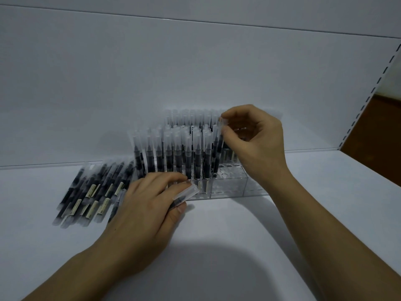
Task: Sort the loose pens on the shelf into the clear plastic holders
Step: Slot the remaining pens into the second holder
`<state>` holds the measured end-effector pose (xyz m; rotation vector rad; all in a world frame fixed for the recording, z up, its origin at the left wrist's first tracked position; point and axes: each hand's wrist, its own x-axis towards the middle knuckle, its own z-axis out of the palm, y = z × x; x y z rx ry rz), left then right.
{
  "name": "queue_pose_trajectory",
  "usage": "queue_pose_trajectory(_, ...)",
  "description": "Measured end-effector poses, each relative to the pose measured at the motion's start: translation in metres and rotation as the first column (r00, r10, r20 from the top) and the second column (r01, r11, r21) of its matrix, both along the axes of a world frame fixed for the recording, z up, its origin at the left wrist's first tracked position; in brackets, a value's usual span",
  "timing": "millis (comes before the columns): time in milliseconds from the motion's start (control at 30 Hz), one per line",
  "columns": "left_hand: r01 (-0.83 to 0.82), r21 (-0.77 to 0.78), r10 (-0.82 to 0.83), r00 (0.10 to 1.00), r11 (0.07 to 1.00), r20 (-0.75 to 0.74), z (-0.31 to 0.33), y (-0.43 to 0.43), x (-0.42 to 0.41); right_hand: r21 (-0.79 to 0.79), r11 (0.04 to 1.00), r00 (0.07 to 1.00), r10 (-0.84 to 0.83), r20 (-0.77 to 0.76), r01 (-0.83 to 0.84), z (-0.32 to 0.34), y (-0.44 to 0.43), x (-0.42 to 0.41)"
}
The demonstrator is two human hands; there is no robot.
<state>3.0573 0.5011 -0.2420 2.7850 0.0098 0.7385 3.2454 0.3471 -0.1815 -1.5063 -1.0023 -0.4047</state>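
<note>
Head-worn view, forward and down, close over shelf (325,170)

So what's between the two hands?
Head view: upright capped pens standing in the clear holder separate the left hand from the right hand.

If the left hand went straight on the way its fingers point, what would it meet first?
Most likely the front wall of the clear holder, just beyond the capped tip of the pen that the left hand holds. The standing pens come behind that wall. Depth is unclear from this single view.
</note>
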Motion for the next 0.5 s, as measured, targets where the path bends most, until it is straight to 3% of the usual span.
queue_pose_trajectory(500,0.04,-0.041,-0.038,0.998,0.998,0.043,0.0011,-0.0008,-0.0015,-0.195,0.978,0.989,-0.053,0.137,0.079,-0.0023,-0.0005,-0.0045)
